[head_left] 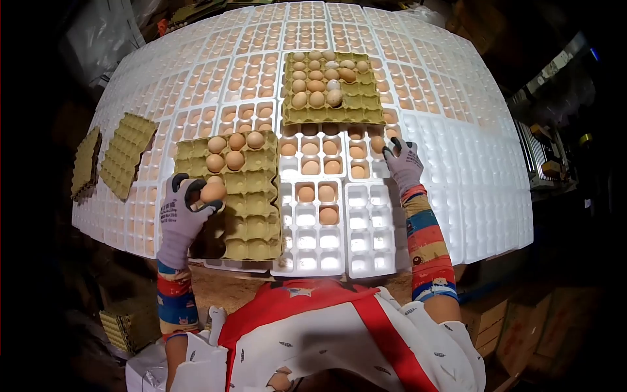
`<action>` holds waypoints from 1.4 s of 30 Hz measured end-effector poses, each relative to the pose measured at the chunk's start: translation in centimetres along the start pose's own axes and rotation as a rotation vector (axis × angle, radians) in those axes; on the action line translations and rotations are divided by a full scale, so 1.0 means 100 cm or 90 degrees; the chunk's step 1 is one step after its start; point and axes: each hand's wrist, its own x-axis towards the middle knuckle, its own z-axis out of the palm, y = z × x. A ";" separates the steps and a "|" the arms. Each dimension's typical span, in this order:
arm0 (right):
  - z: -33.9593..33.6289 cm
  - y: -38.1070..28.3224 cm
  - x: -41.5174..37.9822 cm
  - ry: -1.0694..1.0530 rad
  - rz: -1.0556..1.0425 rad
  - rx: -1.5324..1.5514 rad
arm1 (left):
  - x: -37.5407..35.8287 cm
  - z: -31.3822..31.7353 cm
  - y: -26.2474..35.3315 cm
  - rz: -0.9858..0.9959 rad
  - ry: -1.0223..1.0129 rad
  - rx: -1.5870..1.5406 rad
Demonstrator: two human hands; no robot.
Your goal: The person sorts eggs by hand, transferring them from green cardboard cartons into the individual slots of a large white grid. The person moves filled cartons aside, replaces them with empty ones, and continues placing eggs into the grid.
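My left hand (186, 206), in a pale glove with dark fingertips, is closed around a brown egg (213, 191) above the left pulp egg tray (251, 212). Several eggs (235, 159) sit in that tray's far rows. My right hand (403, 162), gloved alike, has its fingertips curled at another brown egg (377, 144) over a white foam tray (368, 202). Beside it, a second white foam tray (318, 242) holds 3 eggs near its far side. Farther back, a pulp tray (362, 112) with brown and whitish eggs rests across the foam trays.
White foam trays filled with eggs (251, 75) cover the far and left table. At right lie closed white trays (464, 189). Two bare pulp trays (127, 153) lie at left. Stacked pulp trays (127, 326) stand below at left, with cardboard boxes (522, 326) at lower right.
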 end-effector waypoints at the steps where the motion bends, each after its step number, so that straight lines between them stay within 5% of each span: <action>1: -0.001 0.004 0.007 0.007 -0.016 -0.005 | 0.008 -0.006 0.025 0.012 -0.067 -0.122; 2: 0.000 0.008 0.011 0.009 -0.033 -0.011 | 0.012 0.016 0.045 -0.005 -0.071 -0.289; 5: -0.006 0.012 0.024 -0.068 -0.071 -0.089 | 0.031 0.072 0.144 0.206 -0.149 -0.128; 6: -0.006 0.016 0.025 -0.055 -0.069 -0.064 | 0.041 0.090 0.173 0.210 -0.261 -0.132; 7: 0.000 0.025 0.029 -0.018 -0.057 0.054 | 0.043 0.154 0.174 0.356 -0.059 -0.047; 8: 0.009 0.036 0.033 0.020 -0.044 0.171 | 0.057 0.143 0.211 0.235 -0.357 0.052; 10: 0.021 0.047 0.034 0.085 -0.038 0.576 | 0.064 0.195 0.208 0.333 -0.291 0.085; 12: 0.019 0.037 0.018 0.085 -0.003 0.900 | 0.065 0.183 0.224 0.283 -0.285 0.028; 18: 0.044 0.047 0.008 0.148 -0.129 0.614 | 0.089 0.225 0.261 0.305 -0.227 -0.006; 22: 0.022 0.044 -0.004 0.211 -0.090 0.695 | 0.112 0.269 0.266 0.293 -0.266 0.068; 30: 0.024 0.044 -0.043 0.229 0.025 0.960 | 0.030 0.266 0.282 0.323 -0.096 -0.031; 32: 0.022 0.040 -0.054 0.189 0.005 0.880 | 0.027 0.278 0.263 0.292 0.015 -0.244; 34: 0.010 0.020 -0.067 0.159 -0.011 0.839 | 0.031 0.222 0.240 0.267 0.069 -0.274; 36: 0.011 -0.003 -0.079 0.033 -0.058 0.852 | 0.038 0.150 0.170 0.275 0.129 -0.118; 38: 0.010 -0.047 -0.092 -0.082 -0.177 0.785 | 0.032 0.098 0.090 0.129 0.182 -0.008; 41: -0.007 -0.158 -0.111 -0.176 -0.368 0.560 | 0.018 0.060 -0.002 0.018 0.081 0.099; 42: 0.009 -0.193 -0.108 -0.095 -0.518 0.416 | 0.017 0.058 -0.020 0.021 0.036 0.096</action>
